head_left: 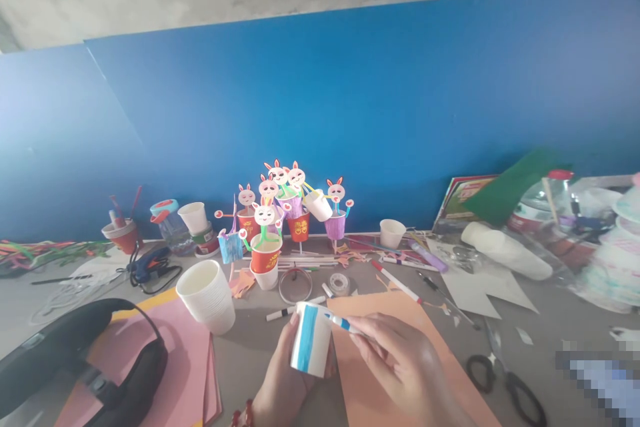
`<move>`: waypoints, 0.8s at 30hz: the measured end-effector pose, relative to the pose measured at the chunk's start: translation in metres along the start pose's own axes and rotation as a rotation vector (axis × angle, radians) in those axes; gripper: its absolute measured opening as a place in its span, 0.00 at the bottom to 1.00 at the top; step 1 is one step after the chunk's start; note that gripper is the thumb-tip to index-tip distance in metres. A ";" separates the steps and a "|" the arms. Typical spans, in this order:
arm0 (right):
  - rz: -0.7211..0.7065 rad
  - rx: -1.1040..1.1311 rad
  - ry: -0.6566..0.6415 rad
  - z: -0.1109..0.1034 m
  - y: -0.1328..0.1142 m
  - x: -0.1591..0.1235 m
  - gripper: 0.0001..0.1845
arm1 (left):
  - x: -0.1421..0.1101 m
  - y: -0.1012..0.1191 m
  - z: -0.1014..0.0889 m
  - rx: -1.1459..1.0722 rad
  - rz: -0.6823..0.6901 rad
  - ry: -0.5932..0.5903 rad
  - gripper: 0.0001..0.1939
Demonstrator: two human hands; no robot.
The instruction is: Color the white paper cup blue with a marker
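My left hand [285, 380] is wrapped round a white paper cup [321, 347], tilted slightly, low in the middle of the view. A broad blue stripe runs down the cup's side. Between the fingers of my right hand [400, 360] is a blue marker [343, 323], its tip at the cup's upper wall beside the stripe. Just beyond the cup lies a capped white marker [295, 308]. An orange paper sheet [370, 373] spreads beneath my right hand. To the left stands a stack of white paper cups [207, 297].
Paper-cup rabbit figures [265, 240] stand at the back against a blue partition [350, 100]. Scissors [500, 367] lie at the right, near white paper scraps. Black headphones [135, 387] rest on pink paper [187, 347] at the left. A tape roll [339, 283] sits beyond my hands.
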State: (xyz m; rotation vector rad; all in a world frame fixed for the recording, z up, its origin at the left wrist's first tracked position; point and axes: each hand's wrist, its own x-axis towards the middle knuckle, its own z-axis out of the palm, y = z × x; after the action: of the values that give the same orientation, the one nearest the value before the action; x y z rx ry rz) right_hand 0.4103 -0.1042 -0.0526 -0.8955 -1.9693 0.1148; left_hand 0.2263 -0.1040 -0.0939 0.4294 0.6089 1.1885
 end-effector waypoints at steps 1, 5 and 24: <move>-0.003 -0.009 0.004 0.000 -0.001 0.001 0.12 | 0.000 -0.001 0.000 0.012 0.000 0.001 0.23; -0.004 -0.011 -0.001 0.001 -0.001 0.000 0.12 | 0.000 -0.003 -0.001 0.063 0.010 -0.016 0.25; 0.002 -0.027 -0.067 0.004 0.006 -0.007 0.11 | -0.004 -0.002 -0.001 0.178 -0.012 -0.004 0.31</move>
State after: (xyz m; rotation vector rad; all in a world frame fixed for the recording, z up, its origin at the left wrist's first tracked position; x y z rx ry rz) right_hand 0.4128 -0.1032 -0.0625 -0.9217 -2.0361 0.1207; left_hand 0.2264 -0.1082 -0.0953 0.5778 0.7161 1.1261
